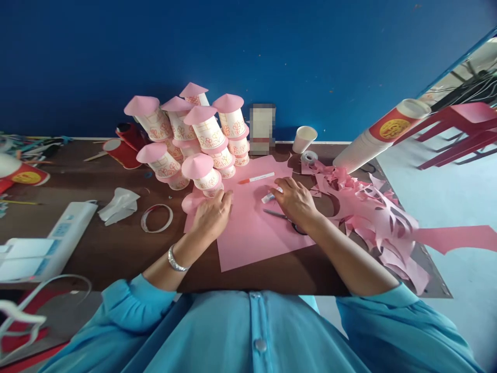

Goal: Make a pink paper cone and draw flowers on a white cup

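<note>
My left hand [213, 213] rests at the foot of the front cup tower [207, 178], its fingers curled together. A rounded pink paper piece [190, 203] shows beside it; what the fingers hold, if anything, is hidden. My right hand [297, 201] bends over a small white tube [271, 197], thumb and fingers closed about one end. Below that hand lie dark scissors [279, 213], partly covered by it. A white marker with an orange-red tip [258, 178] lies farther back on the pink paper sheet [248, 233].
Several decorated cup towers with pink cone roofs [229, 103] stand at the back. Pink scraps [376, 217] and a stack of cups [368, 147] occupy the right. A white cup [305, 139], tape rolls [157, 218] and a power strip [68, 233] are around. A blue wall [310, 62] bounds the table.
</note>
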{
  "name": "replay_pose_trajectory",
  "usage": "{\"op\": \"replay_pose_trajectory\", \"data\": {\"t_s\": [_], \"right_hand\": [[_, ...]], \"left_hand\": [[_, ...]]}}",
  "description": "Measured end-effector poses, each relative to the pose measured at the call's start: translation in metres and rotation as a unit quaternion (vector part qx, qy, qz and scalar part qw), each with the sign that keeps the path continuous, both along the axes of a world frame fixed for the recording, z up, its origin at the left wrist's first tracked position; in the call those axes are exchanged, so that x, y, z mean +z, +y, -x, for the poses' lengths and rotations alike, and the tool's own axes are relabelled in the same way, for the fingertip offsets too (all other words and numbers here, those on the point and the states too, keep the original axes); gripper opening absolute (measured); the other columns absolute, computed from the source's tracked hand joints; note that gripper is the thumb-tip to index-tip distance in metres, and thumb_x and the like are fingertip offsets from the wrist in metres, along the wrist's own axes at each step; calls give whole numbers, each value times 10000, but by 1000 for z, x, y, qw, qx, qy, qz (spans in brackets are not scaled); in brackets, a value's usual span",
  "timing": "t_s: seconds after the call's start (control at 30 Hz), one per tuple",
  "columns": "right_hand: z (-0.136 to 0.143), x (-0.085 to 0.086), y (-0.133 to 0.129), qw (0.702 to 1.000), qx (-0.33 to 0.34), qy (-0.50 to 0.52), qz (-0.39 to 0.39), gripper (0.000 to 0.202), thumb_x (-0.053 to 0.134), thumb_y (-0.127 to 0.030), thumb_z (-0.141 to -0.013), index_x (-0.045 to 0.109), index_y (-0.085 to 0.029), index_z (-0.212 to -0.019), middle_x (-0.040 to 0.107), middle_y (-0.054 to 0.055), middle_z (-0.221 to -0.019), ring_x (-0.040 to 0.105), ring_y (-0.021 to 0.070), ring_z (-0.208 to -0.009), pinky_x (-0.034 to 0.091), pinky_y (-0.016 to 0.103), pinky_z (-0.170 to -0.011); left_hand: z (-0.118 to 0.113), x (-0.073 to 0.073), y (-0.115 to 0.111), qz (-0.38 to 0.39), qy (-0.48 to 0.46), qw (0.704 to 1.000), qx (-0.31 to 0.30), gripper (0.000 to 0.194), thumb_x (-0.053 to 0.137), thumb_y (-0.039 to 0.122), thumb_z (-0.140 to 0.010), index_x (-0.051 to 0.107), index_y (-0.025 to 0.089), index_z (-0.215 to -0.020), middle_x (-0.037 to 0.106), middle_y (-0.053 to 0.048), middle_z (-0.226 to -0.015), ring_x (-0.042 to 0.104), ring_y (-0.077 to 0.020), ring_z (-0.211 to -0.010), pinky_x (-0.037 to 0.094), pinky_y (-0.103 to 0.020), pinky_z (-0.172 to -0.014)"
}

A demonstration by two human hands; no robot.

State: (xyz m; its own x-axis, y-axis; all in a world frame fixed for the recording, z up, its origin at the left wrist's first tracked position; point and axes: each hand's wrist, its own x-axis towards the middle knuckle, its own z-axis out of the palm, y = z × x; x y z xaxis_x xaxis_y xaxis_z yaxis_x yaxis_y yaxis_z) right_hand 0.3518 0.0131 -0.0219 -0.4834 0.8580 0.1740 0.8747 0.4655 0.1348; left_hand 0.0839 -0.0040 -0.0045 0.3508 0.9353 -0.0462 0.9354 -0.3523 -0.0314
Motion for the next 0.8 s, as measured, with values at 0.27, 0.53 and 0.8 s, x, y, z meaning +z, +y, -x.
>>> {"op": "replay_pose_trajectory", "data": {"t_s": [0.27,0.53,0.8], "right_hand": [[-7,-15,8,991,-31,133,-4,192,603,-214,-1036,772,-177,-1119,794,135,-1161,689,282,-1069,524,358,-880],[2,-3,-10,846,-10,500,185,224,655,-420,-1010,744,-234,-1097,815,31,-1005,769,185,-778,629,306,-763],[10,-10,-17,860,58,489,130,158,636,-350,-1043,753,-265,-1106,784,-4,-923,740,177,-746,487,560,-1222]], "left_hand": [[4,-10,11,16,-2,1000,-1,341,390,99,-1046,696,138,-1192,720,-170,-1116,732,-304,-886,499,-373,-656],[-5,-10,15,-68,-105,991,-46,341,557,193,-1020,634,164,-1351,685,-148,-1162,698,-268,-914,469,-322,-630],[-2,-22,16,-42,-290,954,-60,164,666,205,-984,701,171,-1141,745,-120,-1144,744,-200,-773,556,-308,-641]]}}
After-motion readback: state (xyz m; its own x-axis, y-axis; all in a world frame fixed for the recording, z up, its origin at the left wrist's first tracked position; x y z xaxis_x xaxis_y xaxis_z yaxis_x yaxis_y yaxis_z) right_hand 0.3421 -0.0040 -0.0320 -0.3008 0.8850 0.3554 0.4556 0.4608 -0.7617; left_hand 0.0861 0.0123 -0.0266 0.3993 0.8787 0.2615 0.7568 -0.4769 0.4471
